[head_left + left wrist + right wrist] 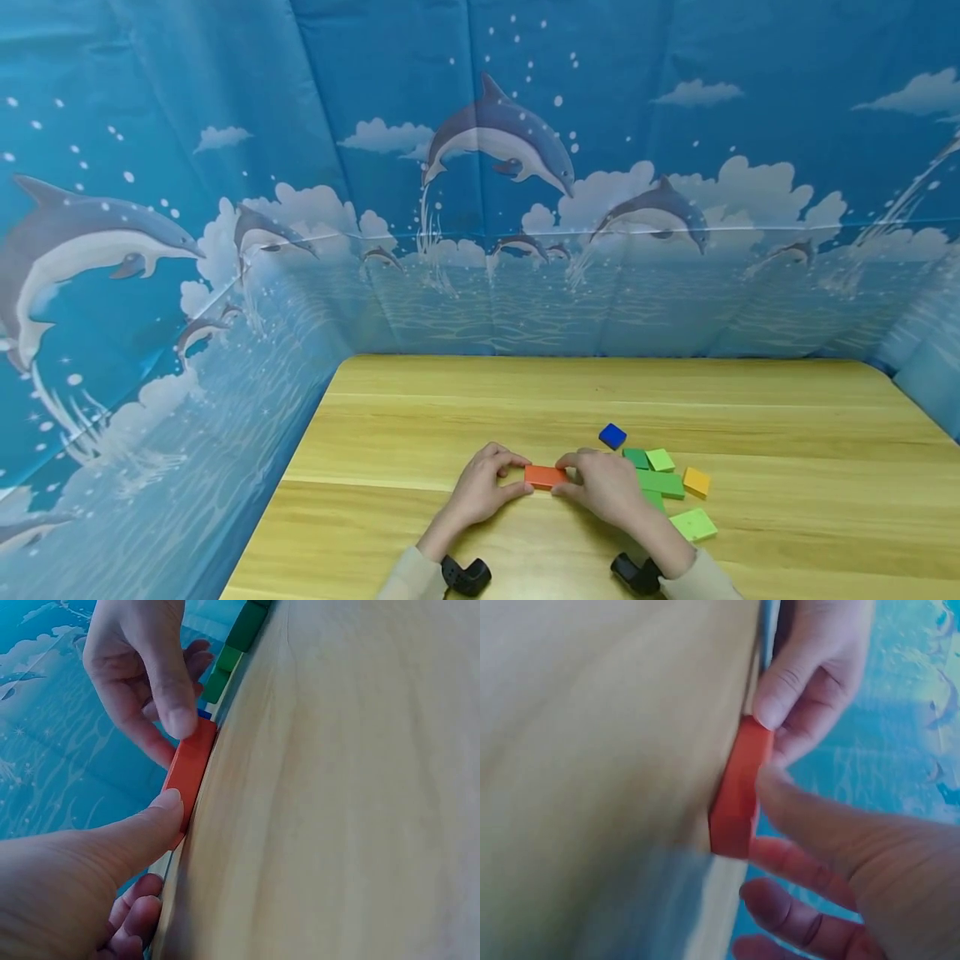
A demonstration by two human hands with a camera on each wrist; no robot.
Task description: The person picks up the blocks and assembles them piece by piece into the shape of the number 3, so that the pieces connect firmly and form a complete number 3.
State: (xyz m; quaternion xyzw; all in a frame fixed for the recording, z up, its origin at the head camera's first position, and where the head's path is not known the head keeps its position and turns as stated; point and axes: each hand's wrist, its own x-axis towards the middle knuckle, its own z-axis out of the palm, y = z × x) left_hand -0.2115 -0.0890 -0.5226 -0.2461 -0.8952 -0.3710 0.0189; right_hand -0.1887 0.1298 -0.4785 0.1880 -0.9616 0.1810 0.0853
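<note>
A flat orange-red rectangular block (pixel 544 477) lies at the table's near middle, between the two hands. My left hand (pixel 483 487) pinches its left end with thumb and forefinger. At the opposite end, the right hand (pixel 607 486) holds the block the same way. In the left wrist view the block (pixel 191 765) shows its long narrow side, with a thumb against it near each end. The right wrist view shows the block (pixel 741 780) with one end face visible beside the right thumb. Part of the green blocks is hidden behind the right hand.
Right of the right hand lie a dark green block (pixel 636 458), a long green block (pixel 663 485), lime blocks (pixel 693 524) and a yellow-orange block (pixel 697 482). A blue block (pixel 612 436) lies farther back. A dolphin-print curtain (pixel 480 308) borders the wooden table (pixel 420 417).
</note>
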